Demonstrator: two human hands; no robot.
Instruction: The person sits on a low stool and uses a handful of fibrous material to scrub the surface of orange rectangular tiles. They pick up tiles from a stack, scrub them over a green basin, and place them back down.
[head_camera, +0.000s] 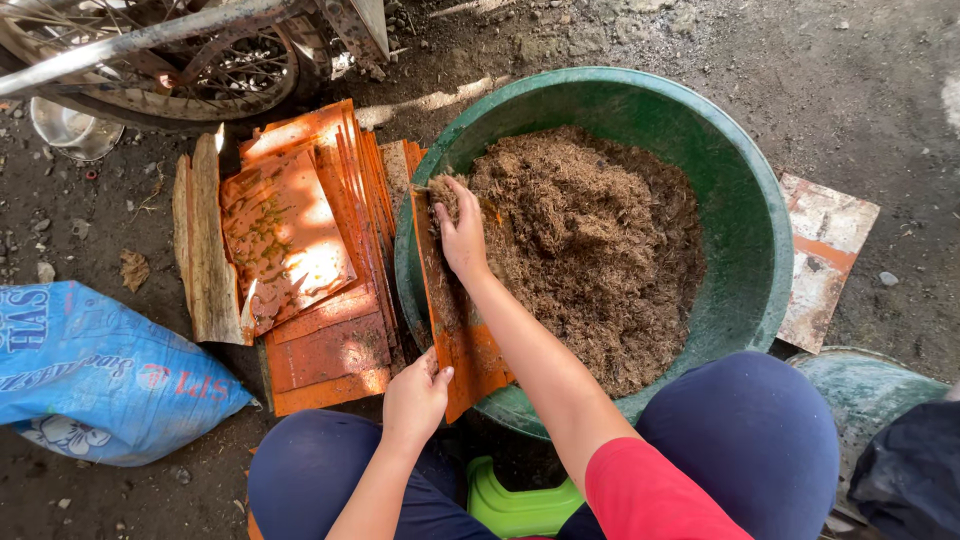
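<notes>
The left hand (415, 400) gripped the near end of a stiff orange strip (450, 320) leaning on the green basin (745, 215); the right hand (462, 235), fingers curled, pressed loose, light brown fibre (590, 250) onto its far end.

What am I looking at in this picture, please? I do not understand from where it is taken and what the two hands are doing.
There is no machine here. A person wears a camera on the head, so it looks down at their own knees and bare hands. The right hand presses a clump of brown fibre onto a long orange tile that leans on the rim of the big green basin. The left hand steadies the tile's near end. The basin holds a heap of the same fibre. On the dirt ground beside it lie a stack of orange tiles, a blue sack and part of a bicycle wheel.
</notes>
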